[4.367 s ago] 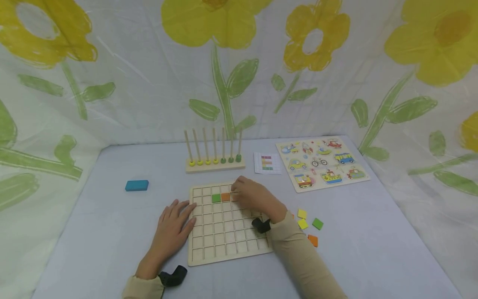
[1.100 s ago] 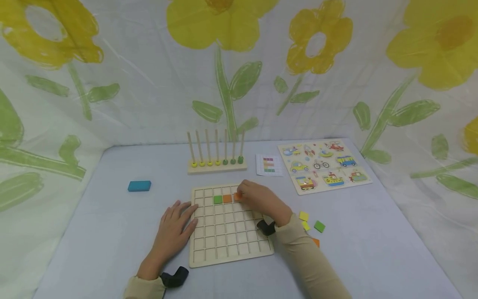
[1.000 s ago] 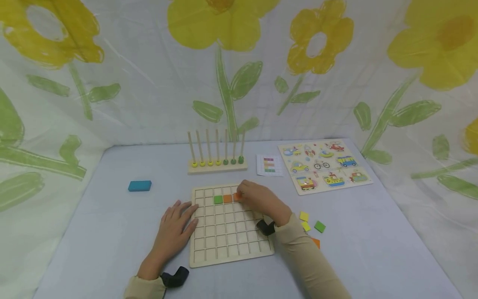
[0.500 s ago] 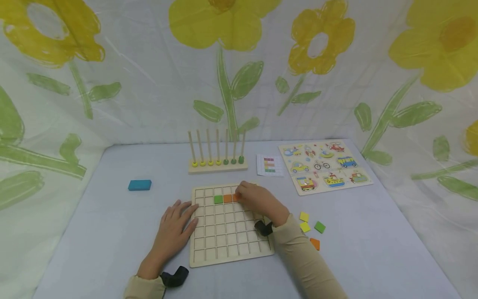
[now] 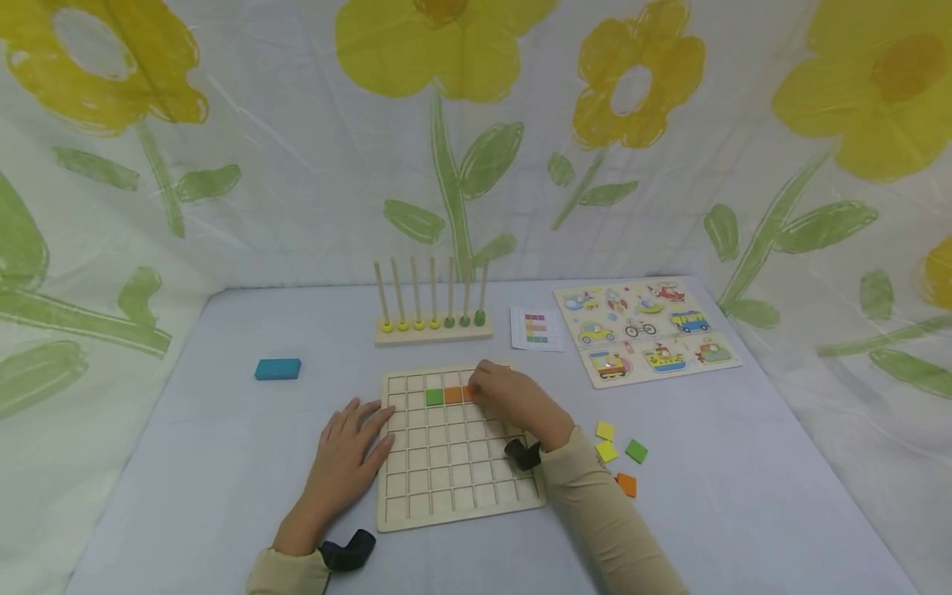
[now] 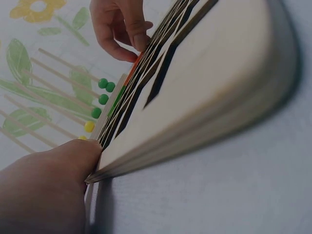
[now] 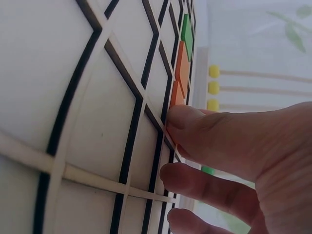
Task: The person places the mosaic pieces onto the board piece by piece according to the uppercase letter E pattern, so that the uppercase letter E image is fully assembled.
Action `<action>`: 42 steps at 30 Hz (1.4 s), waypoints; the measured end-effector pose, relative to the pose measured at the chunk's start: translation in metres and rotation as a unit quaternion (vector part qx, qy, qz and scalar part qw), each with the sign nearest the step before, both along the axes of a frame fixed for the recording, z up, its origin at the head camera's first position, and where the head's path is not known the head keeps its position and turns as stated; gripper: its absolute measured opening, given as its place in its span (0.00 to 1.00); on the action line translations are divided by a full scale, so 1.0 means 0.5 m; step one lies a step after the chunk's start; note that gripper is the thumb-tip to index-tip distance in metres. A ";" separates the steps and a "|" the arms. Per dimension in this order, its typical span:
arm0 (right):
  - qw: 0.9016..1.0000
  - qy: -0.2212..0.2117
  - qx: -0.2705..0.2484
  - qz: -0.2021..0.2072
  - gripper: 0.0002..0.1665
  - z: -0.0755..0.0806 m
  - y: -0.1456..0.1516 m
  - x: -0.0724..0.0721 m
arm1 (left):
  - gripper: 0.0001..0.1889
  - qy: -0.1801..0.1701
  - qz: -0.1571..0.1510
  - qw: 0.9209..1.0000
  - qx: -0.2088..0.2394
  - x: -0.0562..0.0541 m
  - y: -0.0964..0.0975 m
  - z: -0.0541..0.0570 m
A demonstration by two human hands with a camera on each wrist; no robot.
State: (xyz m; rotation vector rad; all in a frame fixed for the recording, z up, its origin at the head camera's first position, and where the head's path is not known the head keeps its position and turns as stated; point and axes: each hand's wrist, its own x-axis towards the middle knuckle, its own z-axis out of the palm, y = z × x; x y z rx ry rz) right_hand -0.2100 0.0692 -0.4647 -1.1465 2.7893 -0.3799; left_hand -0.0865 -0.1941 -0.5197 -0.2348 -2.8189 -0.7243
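A wooden grid board (image 5: 441, 477) lies on the table. In its second row a green square tile (image 5: 435, 397) and an orange tile (image 5: 453, 396) sit side by side. Just right of them, my right hand (image 5: 523, 402) pinches a second orange tile (image 7: 176, 92) between thumb and fingers, at the neighbouring cell. That tile is partly hidden by the fingers. My left hand (image 5: 344, 461) rests at the board's left edge with fingers extended; its thumb (image 6: 80, 156) touches the edge in the left wrist view.
Loose yellow tiles (image 5: 606, 451), a green tile (image 5: 636, 450) and an orange tile (image 5: 627, 484) lie right of the board. Behind stand a peg rack (image 5: 434, 331), a pattern card (image 5: 537, 329) and a picture puzzle (image 5: 647, 330). A blue block (image 5: 278, 368) lies left.
The second orange tile, hidden by my right hand at first, has come into sight and shifted slightly left against the first orange tile. My left hand has stayed put.
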 end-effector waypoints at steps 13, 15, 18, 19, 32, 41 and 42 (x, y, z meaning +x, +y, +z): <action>1.000 0.015 -0.002 0.003 0.10 0.022 0.070 0.011 | 0.23 0.003 0.000 1.000 -0.004 0.001 -0.001 -0.001; 1.000 0.021 -0.005 -0.013 0.11 0.029 0.100 0.017 | 0.23 -0.002 0.001 1.000 -0.004 0.001 -0.002 -0.001; 0.999 0.009 -0.004 -0.049 0.13 0.039 0.145 0.031 | 0.24 -0.004 0.003 1.000 -0.003 0.000 -0.004 -0.001; 0.998 0.000 0.000 -0.062 0.13 0.042 0.161 0.037 | 0.24 -0.004 0.003 1.000 -0.002 0.000 -0.004 -0.001; 0.962 -0.142 0.045 -0.227 0.21 0.051 0.327 0.108 | 0.23 -0.004 -0.003 1.000 0.002 0.000 0.002 -0.001; 0.946 -0.166 0.074 -0.269 0.25 0.029 0.387 0.136 | 0.23 -0.008 -0.001 1.000 -0.003 0.000 0.000 -0.003; 0.944 -0.168 0.076 -0.274 0.25 0.028 0.390 0.135 | 0.23 -0.009 -0.001 1.000 -0.003 0.000 -0.001 -0.003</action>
